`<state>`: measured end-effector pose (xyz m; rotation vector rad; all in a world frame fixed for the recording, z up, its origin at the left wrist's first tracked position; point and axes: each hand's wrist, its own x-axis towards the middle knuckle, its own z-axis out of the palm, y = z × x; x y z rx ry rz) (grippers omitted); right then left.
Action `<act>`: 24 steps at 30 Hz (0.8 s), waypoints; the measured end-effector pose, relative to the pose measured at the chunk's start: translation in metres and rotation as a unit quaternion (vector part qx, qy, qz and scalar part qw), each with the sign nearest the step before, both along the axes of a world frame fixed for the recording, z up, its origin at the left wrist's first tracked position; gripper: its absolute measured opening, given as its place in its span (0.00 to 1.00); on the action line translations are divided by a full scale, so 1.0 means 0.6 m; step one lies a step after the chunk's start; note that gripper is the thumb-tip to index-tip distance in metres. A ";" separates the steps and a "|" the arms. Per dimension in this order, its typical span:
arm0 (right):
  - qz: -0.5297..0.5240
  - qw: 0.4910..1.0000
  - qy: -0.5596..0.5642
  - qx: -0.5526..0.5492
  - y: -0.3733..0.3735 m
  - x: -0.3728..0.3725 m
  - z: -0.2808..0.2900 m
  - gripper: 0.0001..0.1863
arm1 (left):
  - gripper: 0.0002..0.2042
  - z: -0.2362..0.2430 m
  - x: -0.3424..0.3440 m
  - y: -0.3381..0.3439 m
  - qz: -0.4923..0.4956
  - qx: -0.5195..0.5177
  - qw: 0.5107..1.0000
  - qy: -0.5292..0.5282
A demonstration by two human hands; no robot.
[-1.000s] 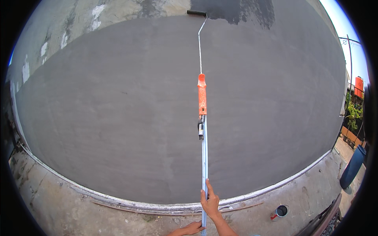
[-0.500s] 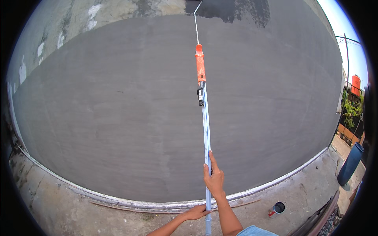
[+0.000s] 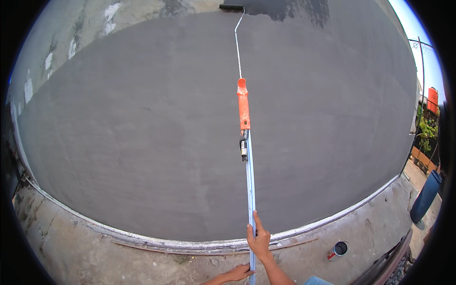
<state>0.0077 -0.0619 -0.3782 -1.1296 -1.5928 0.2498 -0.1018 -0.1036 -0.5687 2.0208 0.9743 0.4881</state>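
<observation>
A paint roller with a dark sleeve (image 3: 231, 7) and a bent white wire frame is pressed against or close to the wall, at the lower edge of a darker painted patch (image 3: 273, 8). Its orange handle (image 3: 243, 107) is fastened with black tape (image 3: 243, 149) to a long pale-blue pole (image 3: 251, 190). My right hand (image 3: 259, 243) is closed on the pole, thumb on one side and index finger stretched up along it. Lower down, near the bottom edge, my left hand (image 3: 238, 272) grips the same pole. The pole's lower end is out of view.
A tall grey wall (image 3: 142, 142) fills the view, with bare, patchy plaster (image 3: 137, 12) at upper left. A pale ledge (image 3: 190, 247) runs along its foot. On the concrete floor stand an open paint can (image 3: 338, 251) and, farther right, a dark-blue cylinder (image 3: 425, 195).
Both hands have moved down with the pole, and the roller has come down the wall. Its sleeve now shows whole near the top edge.
</observation>
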 end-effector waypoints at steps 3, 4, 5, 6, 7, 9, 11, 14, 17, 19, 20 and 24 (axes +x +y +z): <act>0.003 1.000 -0.002 -0.005 0.041 0.003 0.057 0.30 | 0.24 0.070 0.001 0.022 -0.010 -0.028 0.999 0.017; 0.003 1.000 -0.002 -0.005 0.054 0.004 0.066 0.30 | 0.25 0.108 0.003 0.032 -0.011 -0.025 0.999 0.025; -0.002 1.000 -0.011 -0.005 0.059 0.007 0.061 0.30 | 0.26 0.127 0.006 0.038 -0.012 -0.021 0.999 0.032; -0.007 1.000 -0.020 -0.004 0.062 0.012 0.051 0.30 | 0.26 0.108 0.010 0.041 -0.010 -0.052 0.998 0.038; -0.009 0.999 -0.030 -0.001 0.063 0.011 0.048 0.30 | 0.25 0.072 0.012 0.044 -0.005 -0.049 0.998 0.027; 0.003 1.000 -0.005 0.009 0.045 0.002 0.010 0.30 | 0.22 -0.026 0.017 0.039 0.005 -0.045 0.999 0.004; 0.003 1.000 0.005 0.009 0.026 0.002 -0.035 0.29 | 0.21 -0.056 0.019 -0.002 0.006 -0.006 1.000 -0.027; -0.004 1.000 -0.002 0.001 0.015 0.003 -0.058 0.29 | 0.22 -0.064 0.015 -0.003 -0.006 -0.046 0.999 0.015; -0.004 1.000 -0.010 -0.014 0.028 0.000 -0.029 0.29 | 0.24 -0.057 0.009 0.030 -0.022 -0.070 0.996 0.043; -0.011 1.000 -0.019 -0.013 0.046 -0.003 -0.006 0.29 | 0.24 -0.059 0.009 0.048 -0.025 -0.058 0.997 0.032; -0.014 1.000 -0.023 -0.012 0.047 -0.002 -0.007 0.29 | 0.24 -0.061 0.011 0.053 -0.022 -0.053 0.998 0.022; -0.011 1.000 -0.019 -0.008 0.031 -0.004 -0.023 0.28 | 0.23 -0.108 0.014 0.049 -0.037 -0.047 0.996 0.066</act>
